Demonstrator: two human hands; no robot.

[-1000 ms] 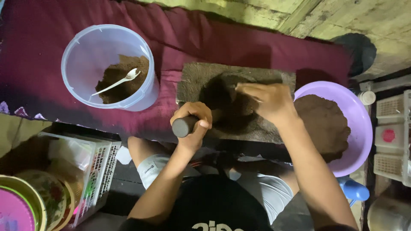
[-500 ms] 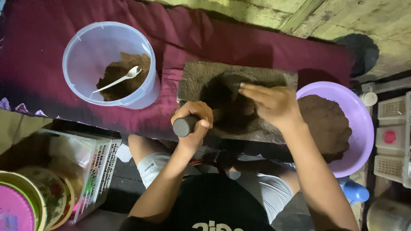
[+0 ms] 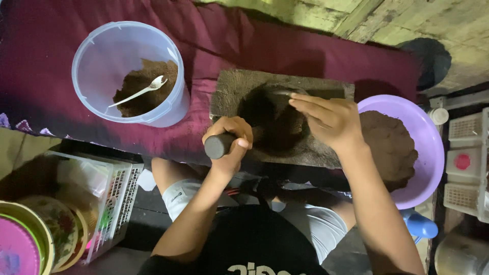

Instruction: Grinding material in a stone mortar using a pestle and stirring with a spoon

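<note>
A grey grinding slab (image 3: 234, 86) lies on the maroon cloth (image 3: 214, 35) in front of me, with dark brown paste smeared over its middle. My left hand (image 3: 229, 140) is closed round the near end of a dark stone roller (image 3: 218, 145) at the slab's front edge. My right hand (image 3: 328, 122) rests flat over the far end of the roller, fingers stretched toward the paste. The roller's middle is hidden by shadow and my hands.
A clear plastic bucket (image 3: 97, 61) at the left holds brown powder and a white spoon (image 3: 140, 91). A purple bowl (image 3: 428, 147) of brown powder sits right of the slab. White baskets (image 3: 119, 198) and round tins (image 3: 30, 239) stand at the lower left, more white baskets (image 3: 466, 163) at the right.
Both hands and the roller have shifted slightly to the right along the slab. The bucket and bowl have not moved.
</note>
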